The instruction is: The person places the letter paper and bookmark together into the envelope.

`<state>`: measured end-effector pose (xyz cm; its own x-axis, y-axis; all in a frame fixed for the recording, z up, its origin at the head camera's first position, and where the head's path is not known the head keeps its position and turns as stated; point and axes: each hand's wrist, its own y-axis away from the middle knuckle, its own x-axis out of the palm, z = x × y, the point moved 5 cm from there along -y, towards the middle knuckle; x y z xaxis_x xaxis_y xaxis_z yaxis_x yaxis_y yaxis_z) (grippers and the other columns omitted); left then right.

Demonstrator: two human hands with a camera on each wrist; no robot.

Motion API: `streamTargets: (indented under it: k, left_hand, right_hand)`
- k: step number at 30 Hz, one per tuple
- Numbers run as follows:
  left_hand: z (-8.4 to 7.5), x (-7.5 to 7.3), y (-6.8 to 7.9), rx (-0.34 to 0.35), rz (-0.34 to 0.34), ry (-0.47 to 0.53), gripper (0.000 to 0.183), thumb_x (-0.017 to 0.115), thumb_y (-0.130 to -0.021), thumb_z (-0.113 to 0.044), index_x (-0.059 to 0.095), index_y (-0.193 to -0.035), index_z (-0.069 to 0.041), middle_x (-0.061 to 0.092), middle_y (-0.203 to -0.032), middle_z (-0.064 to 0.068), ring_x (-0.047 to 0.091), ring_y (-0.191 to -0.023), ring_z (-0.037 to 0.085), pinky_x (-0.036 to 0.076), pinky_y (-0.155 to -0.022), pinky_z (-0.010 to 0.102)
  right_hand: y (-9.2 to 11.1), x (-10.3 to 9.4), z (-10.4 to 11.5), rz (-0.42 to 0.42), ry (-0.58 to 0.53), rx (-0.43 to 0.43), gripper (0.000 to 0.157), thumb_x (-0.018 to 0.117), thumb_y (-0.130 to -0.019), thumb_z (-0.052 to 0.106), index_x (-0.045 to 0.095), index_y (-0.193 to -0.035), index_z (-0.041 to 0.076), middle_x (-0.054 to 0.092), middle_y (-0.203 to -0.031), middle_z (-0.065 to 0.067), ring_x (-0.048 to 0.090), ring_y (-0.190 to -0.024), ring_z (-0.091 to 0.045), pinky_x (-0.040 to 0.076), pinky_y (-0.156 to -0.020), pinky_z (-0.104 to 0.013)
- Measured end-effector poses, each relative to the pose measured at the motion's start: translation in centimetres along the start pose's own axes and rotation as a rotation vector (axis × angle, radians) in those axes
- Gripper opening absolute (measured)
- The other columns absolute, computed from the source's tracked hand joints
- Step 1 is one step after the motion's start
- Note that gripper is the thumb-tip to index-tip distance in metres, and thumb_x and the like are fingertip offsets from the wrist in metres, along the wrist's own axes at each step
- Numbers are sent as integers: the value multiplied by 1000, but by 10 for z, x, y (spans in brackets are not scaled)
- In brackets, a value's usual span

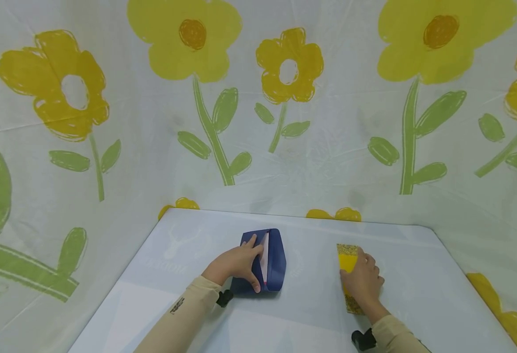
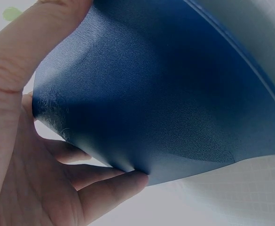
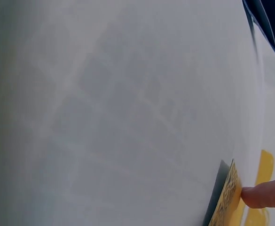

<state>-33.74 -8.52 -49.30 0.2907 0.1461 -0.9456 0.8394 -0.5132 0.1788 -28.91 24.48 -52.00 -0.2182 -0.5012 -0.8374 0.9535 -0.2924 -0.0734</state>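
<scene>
A dark blue envelope (image 1: 277, 264) is at the middle of the table, its flap folded out to the right and a pale lining or paper showing in the opening. My left hand (image 1: 238, 262) grips it from the left; in the left wrist view the thumb lies on one side of the envelope (image 2: 142, 94) and fingertips press its lower edge. To the right, my right hand (image 1: 364, 279) holds a yellow card (image 1: 348, 263) with gold-patterned ends, thumb at its left side. The right wrist view has the card (image 3: 227, 200) tilted, its far side hidden.
The white table (image 1: 311, 318) has rounded far corners and faint printed marks. A white cloth (image 1: 338, 142) with yellow flowers and green stems hangs behind and along both sides. Small black devices (image 1: 364, 339) sit at both wrists.
</scene>
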Motion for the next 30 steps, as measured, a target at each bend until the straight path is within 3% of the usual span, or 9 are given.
streamTargets:
  k: [10,19,26,30]
  left_hand:
    - [1,2,-1,-1,-4,-9,83,96,-52,-60,53,-114,-26,18,-167,22,33,-144,51,43,-106,61]
    - [0,0,0,1,-5,0,78,96,-53,-59,52,-108,-26,18,-167,23,33,-144,52,43,-105,61]
    - [-1,-2,1,6,-6,4,77,97,-52,-57,52,-106,-26,18,-166,23,33,-143,53,43,-106,61]
    - [0,0,1,-1,-2,4,79,96,-52,-58,54,-111,-26,17,-167,22,33,-144,52,42,-107,61]
  right_hand:
    - [-2,1,-3,4,-60,7,87,75,-88,16,25,-154,-10,29,-146,-44,29,-128,-62,29,-101,-74]
    - [-3,0,-8,8,-47,-4,76,76,-87,22,40,-144,-14,43,-132,-42,38,-116,-54,39,-94,-63]
    - [-5,3,-13,85,-107,32,79,73,-91,27,34,-149,-10,37,-130,-42,50,-101,-47,47,-87,-58]
    - [-5,3,-13,96,-104,25,78,73,-92,27,33,-149,-9,42,-133,-42,53,-104,-47,48,-88,-59]
